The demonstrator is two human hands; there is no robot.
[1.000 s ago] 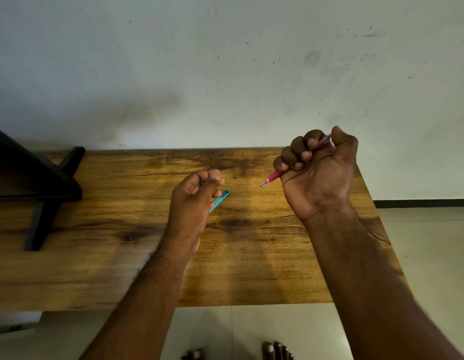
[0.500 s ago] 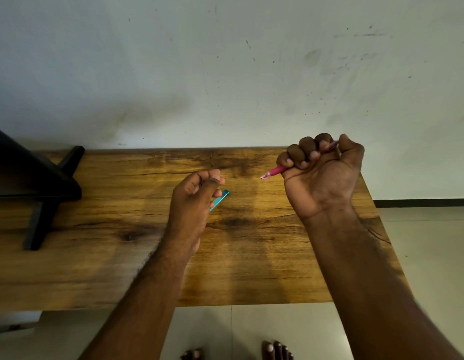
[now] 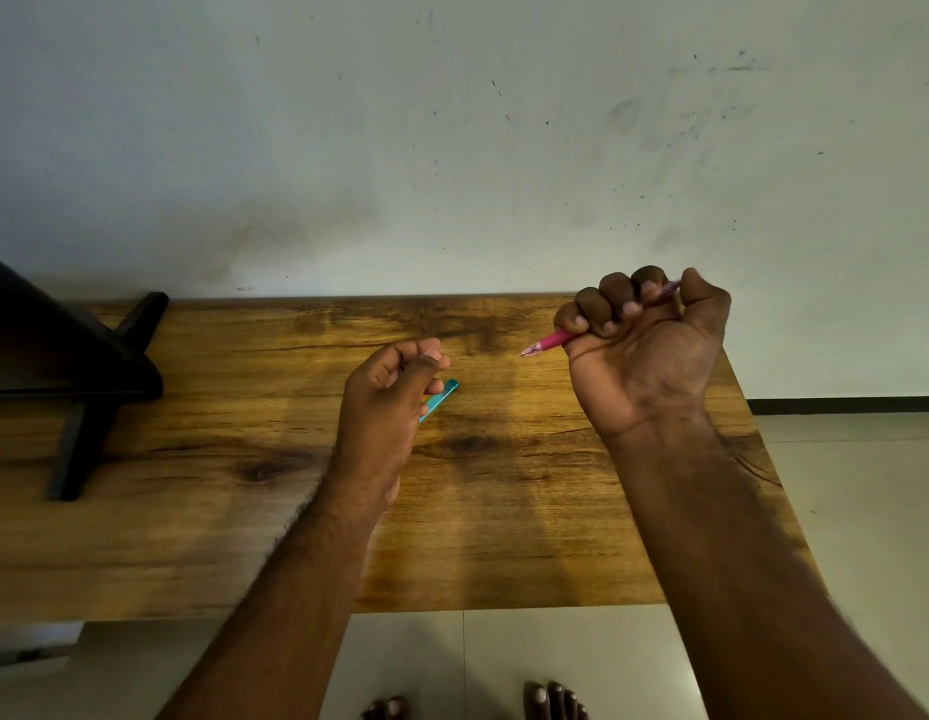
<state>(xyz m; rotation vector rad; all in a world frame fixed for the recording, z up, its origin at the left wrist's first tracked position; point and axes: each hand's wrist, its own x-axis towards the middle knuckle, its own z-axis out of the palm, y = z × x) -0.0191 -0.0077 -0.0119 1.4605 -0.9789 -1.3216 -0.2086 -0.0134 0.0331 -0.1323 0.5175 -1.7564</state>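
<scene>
My right hand (image 3: pixel 644 350) is raised over the right part of the wooden table (image 3: pixel 504 511) with all fingers curled round a pink pen (image 3: pixel 548 343). The pen's tip points left and its back end sticks out by my thumb. My left hand (image 3: pixel 387 402) hovers over the table's middle, fingers curled, holding a small teal bar-shaped object (image 3: pixel 441 398) whose end pokes out to the right. Most of that object is hidden behind the hand.
A black stand with splayed legs (image 3: pixel 88 397) occupies the table's left end. A pale scuffed wall (image 3: pixel 452 148) rises directly behind the table. Tiled floor (image 3: pixel 841 485) lies to the right, and bare toes (image 3: pixel 553 701) show below the front edge.
My right hand has drifted a little right and up with the pen, whose tip now sits higher. My left hand has stayed in place.
</scene>
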